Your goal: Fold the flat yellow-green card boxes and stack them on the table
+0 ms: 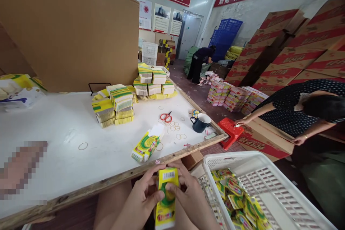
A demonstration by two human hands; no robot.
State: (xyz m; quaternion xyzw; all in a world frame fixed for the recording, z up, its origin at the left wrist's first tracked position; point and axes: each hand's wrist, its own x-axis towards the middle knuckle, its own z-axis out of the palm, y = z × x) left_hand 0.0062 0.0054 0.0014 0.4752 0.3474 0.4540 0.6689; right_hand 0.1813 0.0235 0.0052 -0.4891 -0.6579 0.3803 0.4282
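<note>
Between both hands, over my lap by the table's front edge, is a yellow and green carton (167, 206) with a barcode on its upper end. My left hand (144, 196) grips its left side, thumb on the front. From the right, my right hand (190, 194) holds it too, its thumb pressed on the green middle. Just beyond, on the white table (107, 158), lie several flattened cartons (147, 145) of the same colours. The fingers behind the held carton are partly hidden.
Red scissors (166, 116), rubber bands (174, 126) and a dark mug (199, 123) stand or lie on the table. Carton stacks (115, 104) sit farther back. A white crate (258, 158) with yellow packs is at my right. A person (302, 104) bends over a cardboard box beyond it.
</note>
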